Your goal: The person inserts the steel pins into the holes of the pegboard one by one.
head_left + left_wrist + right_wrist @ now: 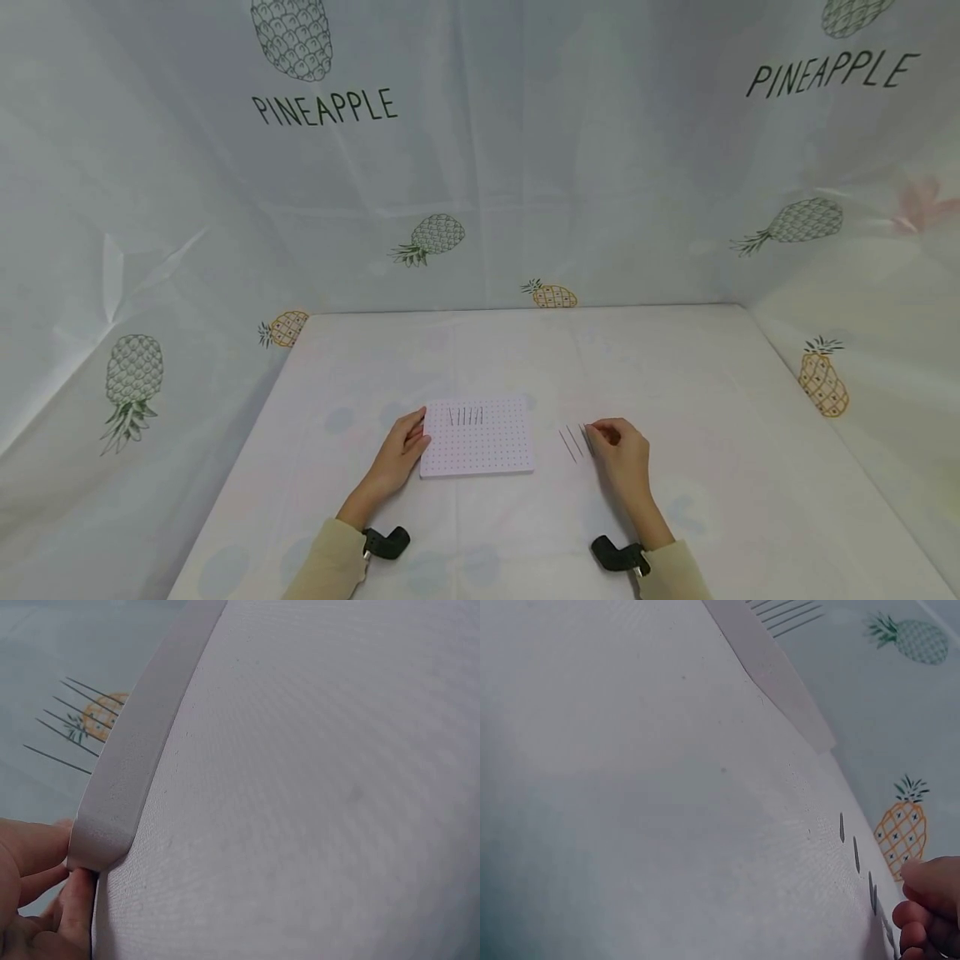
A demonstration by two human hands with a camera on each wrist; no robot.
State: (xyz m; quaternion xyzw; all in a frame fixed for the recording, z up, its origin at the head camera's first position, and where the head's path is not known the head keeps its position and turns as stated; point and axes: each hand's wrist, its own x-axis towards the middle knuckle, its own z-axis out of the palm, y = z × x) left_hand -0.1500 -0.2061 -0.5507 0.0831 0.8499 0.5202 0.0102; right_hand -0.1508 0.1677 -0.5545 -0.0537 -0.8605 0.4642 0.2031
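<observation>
A white pegboard (477,450) full of small holes lies on the table, with a row of several thin dark rods (467,416) standing in its upper left part. My left hand (401,454) grips the board's left edge; in the left wrist view the fingers (37,851) are at its corner. To the right of the board, a few loose thin rods (572,443) lie slanted on the table. My right hand (624,457) is at the rightmost of them, thumb and index finger close together at its upper end. Whether a rod is between those fingertips cannot be made out.
A white cloth with faint coloured spots covers the table (360,533). Hanging curtains (480,167) printed with pineapples enclose the back and both sides. A black wrist device (386,543) sits on each forearm, by the beige sleeves.
</observation>
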